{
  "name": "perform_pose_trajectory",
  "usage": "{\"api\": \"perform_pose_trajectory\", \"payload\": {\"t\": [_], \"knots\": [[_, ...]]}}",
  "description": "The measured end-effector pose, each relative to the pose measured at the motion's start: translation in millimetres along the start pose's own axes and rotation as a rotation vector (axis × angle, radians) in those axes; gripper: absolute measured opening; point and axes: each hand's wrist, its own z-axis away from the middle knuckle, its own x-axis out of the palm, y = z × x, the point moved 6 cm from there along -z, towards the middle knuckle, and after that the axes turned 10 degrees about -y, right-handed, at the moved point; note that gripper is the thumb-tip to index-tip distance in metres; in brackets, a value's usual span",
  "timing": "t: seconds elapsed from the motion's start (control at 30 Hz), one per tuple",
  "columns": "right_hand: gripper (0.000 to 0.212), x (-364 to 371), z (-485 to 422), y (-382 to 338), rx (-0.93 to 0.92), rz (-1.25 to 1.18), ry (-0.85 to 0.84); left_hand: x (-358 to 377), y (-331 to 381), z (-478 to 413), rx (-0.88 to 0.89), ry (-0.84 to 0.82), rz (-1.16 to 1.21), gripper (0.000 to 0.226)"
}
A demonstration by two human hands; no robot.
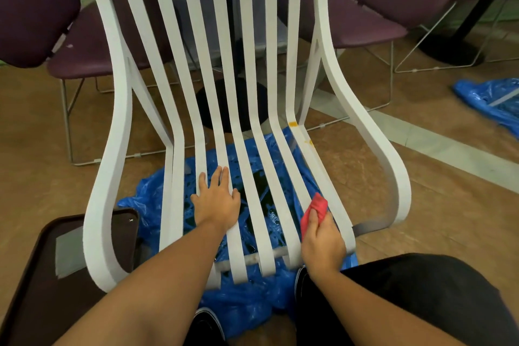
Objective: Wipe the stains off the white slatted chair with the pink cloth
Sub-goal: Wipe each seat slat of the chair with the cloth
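The pink cloth [316,209] is gripped by the right hand [323,244] against the white slatted chair [254,185], which is steadied by the flat, open-fingered left hand [216,201].

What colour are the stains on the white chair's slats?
Yellow-orange; the stains show clearly in the head view.

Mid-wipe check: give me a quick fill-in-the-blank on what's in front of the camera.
The right hand grips the ____ cloth.
The left hand rests flat on the white chair, across its ____.
The yellow stains sit on the chair's ____ side.
A ____ plastic sheet lies under the chair.
Missing: pink; slats; right; blue.
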Motion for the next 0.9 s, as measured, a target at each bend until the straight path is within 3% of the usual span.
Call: {"api": "perform_pose_trajectory", "payload": {"t": [0.1,0.17,0.37,0.5,0.67,0.8,0.9], "knots": [[0.045,5,22,24,0.028,-0.333,0.085,0,1,1,0.005,0.009,0.002,0.064],[0.052,9,26,32,0.057,-0.422,0.128,0,0,0,0.005,0.013,0.0,0.064],[0.027,8,21,27,0.077,-0.478,0.105,1,-1,0,0.01,0.023,0.007,0.065],[0.034,0,13,14,0.058,-0.46,0.124,2,-1,-1,0.012,0.024,0.006,0.065],[0.038,-19,5,-12,0.132,-0.689,0.211,3,-2,-1,0.011,0.033,0.013,0.065],[0.029,-73,-4,-49,0.017,-0.845,0.31,3,-2,-2,0.009,0.026,0.016,0.065],[0.027,-108,-9,-56,-0.07,-0.794,0.361,3,-2,-1,0.012,0.03,0.012,0.065]]}}
